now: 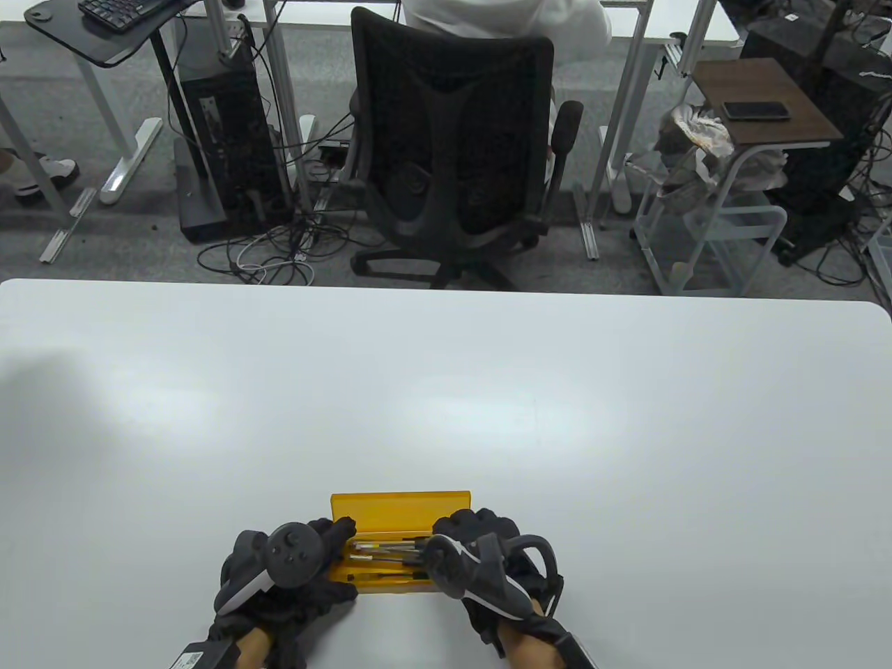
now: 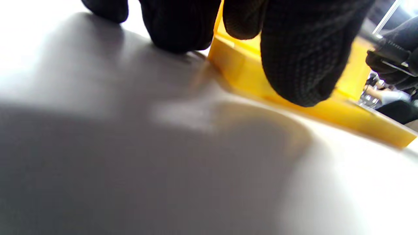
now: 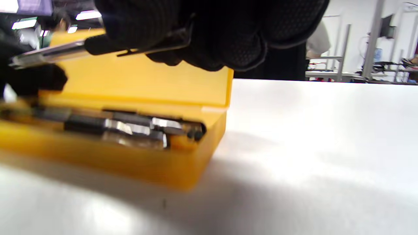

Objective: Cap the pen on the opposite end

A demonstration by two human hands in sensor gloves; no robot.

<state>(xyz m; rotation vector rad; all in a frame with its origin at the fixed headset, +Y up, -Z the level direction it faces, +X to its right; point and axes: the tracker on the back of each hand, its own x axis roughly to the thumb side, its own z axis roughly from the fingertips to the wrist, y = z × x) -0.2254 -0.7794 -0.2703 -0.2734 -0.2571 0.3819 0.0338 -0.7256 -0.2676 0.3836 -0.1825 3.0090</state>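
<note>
An open yellow pen case (image 1: 401, 584) lies at the table's near edge with its lid (image 1: 401, 505) upright and several pens (image 1: 383, 557) inside. My right hand (image 1: 453, 533) pinches a pen (image 3: 55, 54) by its black clipped cap (image 3: 101, 44) and holds it level above the case; the clear barrel points left. My left hand (image 1: 334, 542) grips the case's left end, with the thumb (image 2: 294, 65) in front of the front wall (image 2: 359, 120) and one finger on the rim. Whether it touches the pen's barrel end is hidden.
The white table (image 1: 446, 390) stretches wide beyond the case. A black office chair (image 1: 453, 146) stands behind the far edge, with desks and cables on the floor past it.
</note>
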